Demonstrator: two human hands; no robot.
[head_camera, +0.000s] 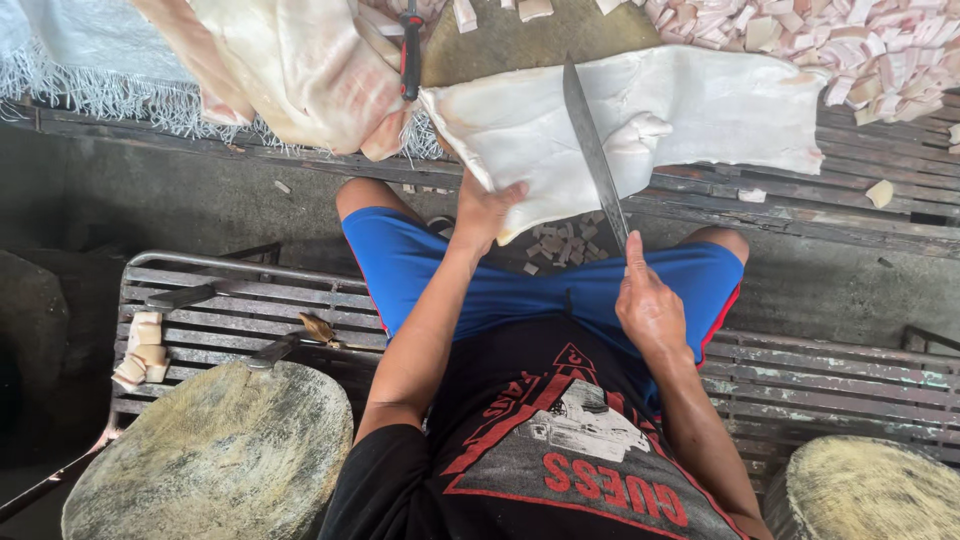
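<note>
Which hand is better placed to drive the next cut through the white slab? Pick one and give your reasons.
Probably the right hand: it grips the long knife, whose blade already lies across the white slab. The left hand is busy pinching the slab's near edge, steadying it.

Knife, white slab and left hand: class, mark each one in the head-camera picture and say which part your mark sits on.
knife (592, 150), head view, middle of the long blade.
white slab (720, 105), head view, flat upper face right of the blade.
left hand (484, 210), head view, back of the hand at the slab's lower edge.
</note>
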